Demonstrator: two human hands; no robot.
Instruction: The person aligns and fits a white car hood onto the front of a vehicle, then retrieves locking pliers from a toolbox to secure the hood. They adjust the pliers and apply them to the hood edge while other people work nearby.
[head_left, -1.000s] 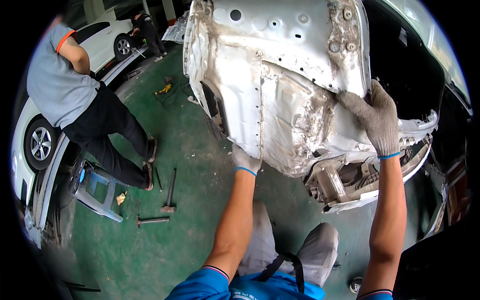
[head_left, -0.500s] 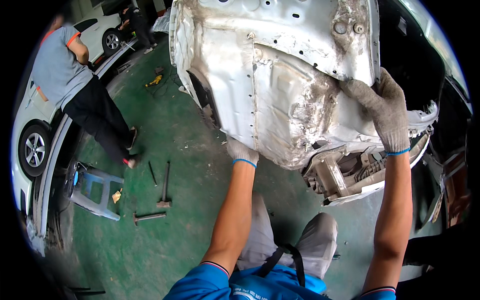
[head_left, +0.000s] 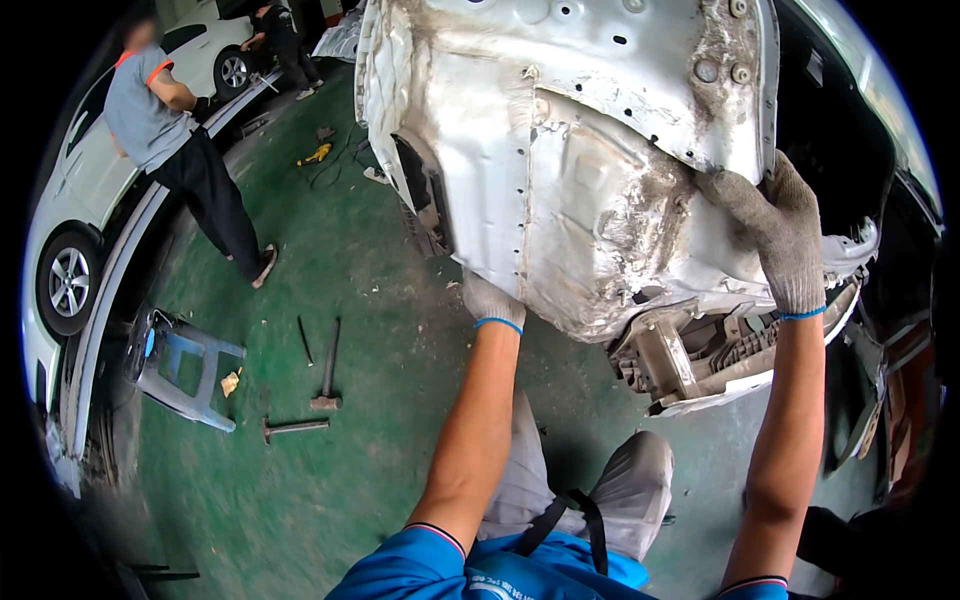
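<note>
A large silver-white sheet-metal car body panel (head_left: 570, 210), dented, dirty and lined with holes, fills the upper middle. Below its lower left edge, my left hand (head_left: 494, 303) in a knitted glove is closed on the rim, its fingers hidden behind the metal. My right hand (head_left: 785, 235), gloved the same way, grips the panel's right side, with thumb and fingers spread apart around the edge and the fingertips partly hidden. Under the panel's lower right lies a broken car part (head_left: 690, 360) with a ribbed inside and a white rim.
On the green floor to the left lie a long-handled hammer (head_left: 328, 375), a smaller hammer (head_left: 295, 427) and a thin rod (head_left: 305, 340), beside a grey-blue plastic stool (head_left: 195, 385). A person (head_left: 165, 120) stands near a white car (head_left: 85, 210); farther back are a yellow power tool (head_left: 316, 155) and another person (head_left: 282, 50).
The panel has shifted slightly right, with both hands still on it. The person at the left has moved a little farther off and to the right.
</note>
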